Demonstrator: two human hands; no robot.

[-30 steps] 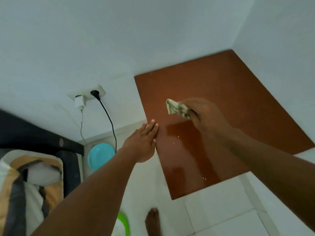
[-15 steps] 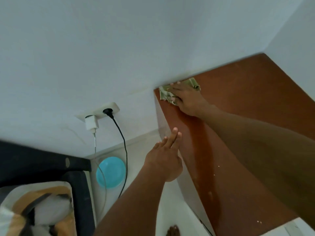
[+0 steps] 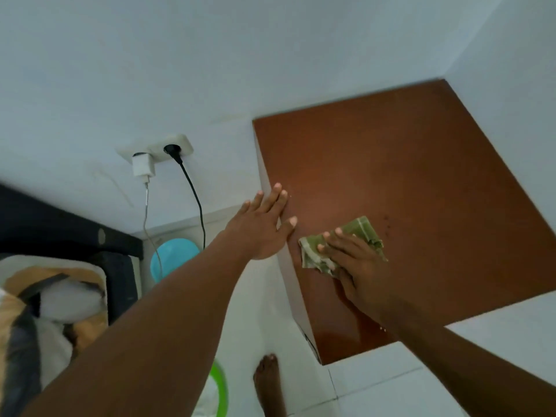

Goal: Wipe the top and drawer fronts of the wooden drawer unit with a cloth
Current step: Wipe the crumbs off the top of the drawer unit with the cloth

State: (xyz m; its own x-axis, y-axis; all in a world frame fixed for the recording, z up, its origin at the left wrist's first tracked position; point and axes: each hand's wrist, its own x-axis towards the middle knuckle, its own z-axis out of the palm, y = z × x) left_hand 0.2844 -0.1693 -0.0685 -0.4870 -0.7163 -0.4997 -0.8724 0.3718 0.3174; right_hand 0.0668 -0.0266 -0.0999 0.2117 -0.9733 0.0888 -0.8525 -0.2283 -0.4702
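My right hand (image 3: 358, 266), fingers spread flat, presses the green cloth (image 3: 365, 228) onto the wooden drawer unit (image 3: 406, 176). My left hand (image 3: 258, 227), fingers straight, touches its left edge.

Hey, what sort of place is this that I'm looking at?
Most likely a bedroom at home: striped bedding lies by a dark bed frame at the left, a white charger is plugged into a wall socket, and a wooden drawer unit stands in the corner.
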